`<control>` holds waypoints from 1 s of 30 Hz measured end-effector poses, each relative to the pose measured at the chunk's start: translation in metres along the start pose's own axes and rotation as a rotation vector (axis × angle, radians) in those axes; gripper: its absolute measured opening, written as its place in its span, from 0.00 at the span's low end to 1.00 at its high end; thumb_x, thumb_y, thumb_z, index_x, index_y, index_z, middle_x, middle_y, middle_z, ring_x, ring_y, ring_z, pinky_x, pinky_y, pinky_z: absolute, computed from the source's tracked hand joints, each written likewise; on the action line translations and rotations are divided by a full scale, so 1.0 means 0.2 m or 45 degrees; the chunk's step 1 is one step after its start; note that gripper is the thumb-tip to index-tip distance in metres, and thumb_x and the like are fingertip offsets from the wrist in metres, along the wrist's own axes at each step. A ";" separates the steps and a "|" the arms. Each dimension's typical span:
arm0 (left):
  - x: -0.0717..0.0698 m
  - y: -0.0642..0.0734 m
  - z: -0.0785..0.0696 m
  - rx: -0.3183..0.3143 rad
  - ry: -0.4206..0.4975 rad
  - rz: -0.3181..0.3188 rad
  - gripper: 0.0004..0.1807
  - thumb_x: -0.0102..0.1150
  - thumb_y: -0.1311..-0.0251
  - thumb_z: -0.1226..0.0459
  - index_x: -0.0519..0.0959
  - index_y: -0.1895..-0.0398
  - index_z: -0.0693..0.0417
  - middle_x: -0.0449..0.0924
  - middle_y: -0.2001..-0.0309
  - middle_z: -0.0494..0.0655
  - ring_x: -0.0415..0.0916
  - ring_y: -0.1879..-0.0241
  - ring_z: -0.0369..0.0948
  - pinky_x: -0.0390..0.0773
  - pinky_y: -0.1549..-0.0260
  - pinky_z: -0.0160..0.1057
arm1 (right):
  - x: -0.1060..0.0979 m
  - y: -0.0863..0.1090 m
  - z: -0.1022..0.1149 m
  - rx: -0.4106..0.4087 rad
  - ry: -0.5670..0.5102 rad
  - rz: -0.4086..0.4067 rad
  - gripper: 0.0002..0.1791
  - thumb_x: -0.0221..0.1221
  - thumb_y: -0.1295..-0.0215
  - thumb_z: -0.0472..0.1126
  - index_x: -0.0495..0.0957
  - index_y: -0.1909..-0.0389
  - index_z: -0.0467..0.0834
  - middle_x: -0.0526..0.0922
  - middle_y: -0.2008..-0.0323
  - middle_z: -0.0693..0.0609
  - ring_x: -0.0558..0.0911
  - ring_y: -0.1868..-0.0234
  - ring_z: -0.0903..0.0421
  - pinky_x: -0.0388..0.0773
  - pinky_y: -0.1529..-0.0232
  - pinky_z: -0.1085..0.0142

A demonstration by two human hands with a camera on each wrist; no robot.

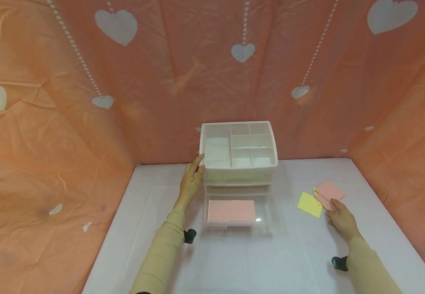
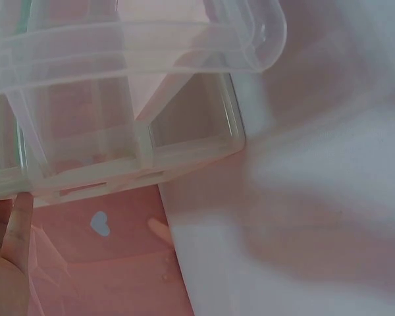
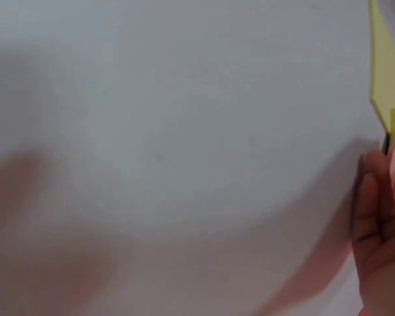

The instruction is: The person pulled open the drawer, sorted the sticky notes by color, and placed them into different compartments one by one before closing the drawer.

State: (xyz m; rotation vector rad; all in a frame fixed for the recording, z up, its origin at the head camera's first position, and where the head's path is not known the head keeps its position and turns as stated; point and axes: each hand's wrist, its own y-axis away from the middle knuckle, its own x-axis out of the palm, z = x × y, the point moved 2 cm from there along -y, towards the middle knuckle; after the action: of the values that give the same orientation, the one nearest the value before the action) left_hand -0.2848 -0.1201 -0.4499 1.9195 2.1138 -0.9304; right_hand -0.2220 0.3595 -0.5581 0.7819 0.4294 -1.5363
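A white drawer organizer stands at the back of the table, with its lower clear drawer pulled out and pink paper lying inside. My left hand touches the organizer's left side with extended fingers; the left wrist view shows that hand at the frame's edge. Over on the right, my right hand pinches a pink sticky note at its near edge. Another pink note lies against it, partly over yellow notes. In the right wrist view, fingers partly hide the pink paper.
The organizer's top tray has several compartments. Something yellow-green shows through its upper, closed drawer. An orange cloth with white hearts hangs behind and along both sides of the white table.
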 end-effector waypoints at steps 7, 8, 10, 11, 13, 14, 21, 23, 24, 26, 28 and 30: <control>-0.01 0.00 0.00 0.001 -0.011 0.003 0.22 0.41 0.30 0.50 0.61 0.34 0.27 0.69 0.56 0.52 0.71 0.51 0.47 0.74 0.59 0.49 | 0.02 0.02 -0.02 0.029 -0.022 -0.262 0.28 0.43 0.30 0.43 0.58 0.35 0.31 0.69 0.43 0.31 0.71 0.76 0.72 0.72 0.63 0.66; -0.01 0.00 0.00 0.002 -0.010 0.000 0.22 0.42 0.30 0.51 0.61 0.34 0.28 0.69 0.56 0.52 0.70 0.51 0.47 0.74 0.59 0.49 | 0.02 0.02 -0.02 0.045 -0.047 -0.302 0.28 0.45 0.31 0.43 0.59 0.36 0.31 0.70 0.45 0.31 0.71 0.77 0.73 0.69 0.67 0.71; -0.01 0.00 -0.01 0.002 -0.006 -0.004 0.22 0.42 0.31 0.51 0.62 0.34 0.28 0.69 0.55 0.52 0.71 0.51 0.47 0.74 0.59 0.49 | 0.02 0.02 -0.02 0.081 -0.088 -0.375 0.28 0.48 0.33 0.42 0.61 0.37 0.30 0.72 0.50 0.31 0.72 0.74 0.69 0.66 0.70 0.75; -0.01 0.00 -0.01 0.002 -0.006 -0.005 0.22 0.42 0.31 0.51 0.62 0.34 0.29 0.69 0.55 0.52 0.71 0.51 0.47 0.74 0.59 0.49 | 0.02 0.02 -0.02 0.100 -0.104 -0.404 0.28 0.50 0.34 0.41 0.61 0.38 0.29 0.71 0.52 0.31 0.73 0.70 0.63 0.64 0.69 0.73; -0.01 0.00 0.00 0.003 -0.010 -0.005 0.22 0.42 0.31 0.51 0.62 0.34 0.29 0.69 0.55 0.52 0.71 0.51 0.47 0.74 0.59 0.49 | 0.03 0.04 -0.02 0.145 -0.136 -0.438 0.30 0.52 0.36 0.41 0.60 0.39 0.27 0.69 0.54 0.30 0.71 0.60 0.50 0.64 0.64 0.67; -0.01 0.00 0.00 0.005 -0.010 -0.005 0.22 0.42 0.31 0.51 0.62 0.34 0.29 0.69 0.55 0.52 0.71 0.51 0.47 0.74 0.59 0.49 | 0.03 0.04 -0.02 0.166 -0.141 -0.449 0.30 0.53 0.36 0.41 0.60 0.39 0.25 0.68 0.54 0.30 0.69 0.57 0.44 0.63 0.62 0.63; -0.01 0.00 0.00 -0.020 -0.005 -0.003 0.23 0.41 0.31 0.48 0.61 0.34 0.26 0.69 0.55 0.51 0.71 0.51 0.46 0.73 0.60 0.48 | 0.05 0.05 0.00 0.249 -0.166 -0.421 0.35 0.51 0.34 0.47 0.56 0.36 0.25 0.73 0.52 0.26 0.72 0.53 0.36 0.68 0.57 0.54; -0.01 0.00 0.00 -0.023 0.002 -0.003 0.23 0.41 0.31 0.48 0.61 0.34 0.26 0.69 0.54 0.51 0.71 0.50 0.46 0.73 0.59 0.48 | 0.05 0.05 0.00 0.272 -0.200 -0.401 0.36 0.51 0.35 0.47 0.54 0.36 0.25 0.72 0.50 0.26 0.72 0.50 0.35 0.67 0.50 0.49; -0.01 0.00 0.00 -0.022 0.005 0.004 0.23 0.40 0.31 0.48 0.61 0.34 0.26 0.69 0.53 0.50 0.70 0.50 0.46 0.73 0.60 0.48 | 0.05 0.05 0.00 0.290 -0.226 -0.395 0.36 0.52 0.35 0.46 0.54 0.36 0.25 0.71 0.49 0.26 0.71 0.49 0.35 0.65 0.47 0.47; -0.01 0.00 0.00 -0.019 0.003 0.022 0.23 0.40 0.31 0.47 0.60 0.33 0.26 0.69 0.52 0.50 0.70 0.49 0.46 0.73 0.59 0.48 | 0.04 0.04 -0.01 0.350 -0.271 -0.384 0.36 0.52 0.35 0.46 0.55 0.35 0.27 0.72 0.49 0.27 0.75 0.53 0.42 0.68 0.47 0.52; 0.00 0.00 0.00 -0.015 -0.001 0.030 0.23 0.39 0.31 0.47 0.60 0.33 0.25 0.69 0.52 0.50 0.70 0.48 0.46 0.74 0.59 0.49 | 0.04 0.04 -0.02 0.395 -0.353 -0.377 0.35 0.51 0.35 0.45 0.55 0.34 0.29 0.74 0.53 0.30 0.78 0.61 0.56 0.74 0.52 0.63; 0.00 0.00 0.00 -0.015 -0.008 0.027 0.23 0.39 0.31 0.47 0.60 0.33 0.25 0.69 0.53 0.50 0.70 0.48 0.46 0.74 0.59 0.49 | 0.04 0.04 -0.03 0.423 -0.426 -0.375 0.33 0.51 0.35 0.44 0.56 0.33 0.31 0.77 0.60 0.41 0.75 0.72 0.69 0.74 0.65 0.75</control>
State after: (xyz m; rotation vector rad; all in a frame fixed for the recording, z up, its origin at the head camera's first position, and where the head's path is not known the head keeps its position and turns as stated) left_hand -0.2843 -0.1204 -0.4498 1.9269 2.0869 -0.9171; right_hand -0.2122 0.3561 -0.5657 0.7157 0.0386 -2.0067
